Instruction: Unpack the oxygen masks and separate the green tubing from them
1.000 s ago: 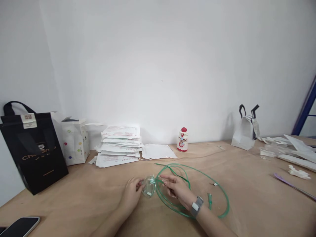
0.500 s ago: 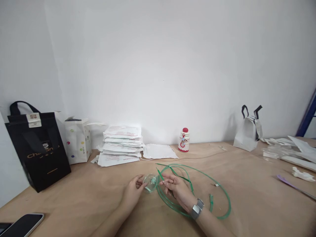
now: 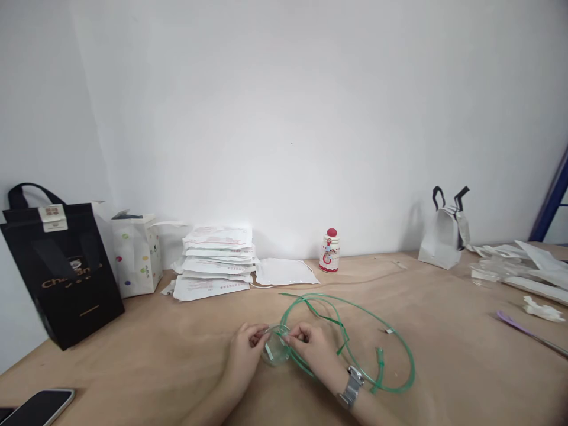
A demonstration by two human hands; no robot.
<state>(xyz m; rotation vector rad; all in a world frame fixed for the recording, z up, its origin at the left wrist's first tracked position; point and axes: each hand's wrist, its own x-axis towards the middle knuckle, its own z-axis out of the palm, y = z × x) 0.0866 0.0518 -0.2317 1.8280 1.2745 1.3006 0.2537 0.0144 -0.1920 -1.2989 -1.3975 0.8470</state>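
Note:
A clear oxygen mask (image 3: 276, 355) lies low at the front of the table, between my hands. My left hand (image 3: 245, 350) is closed on its left rim, thumb and fingers pinched. My right hand (image 3: 316, 350) is closed at the mask's upper right, pinching the end of a green elastic strap against the mask; the fingertips partly hide it. More of the green strap (image 3: 326, 318) runs to the right over the table. Green oxygen tubing (image 3: 410, 349) lies in wide loops to the right, partly behind my right hand. A green tube connector (image 3: 380, 356) rests inside the loops.
Flat white packages (image 3: 217, 263) are stacked at the back left, beside a white sheet (image 3: 286, 272). A bottle (image 3: 329, 251) stands by the wall. Bags (image 3: 66, 278) are at left, a phone (image 3: 42, 408) at front left. Wrappers (image 3: 510, 266) and a purple-ended tool (image 3: 528, 332) lie right.
Both hands and the mask have come slightly nearer to me. The green strap end in my right hand has moved from beside the mask onto it.

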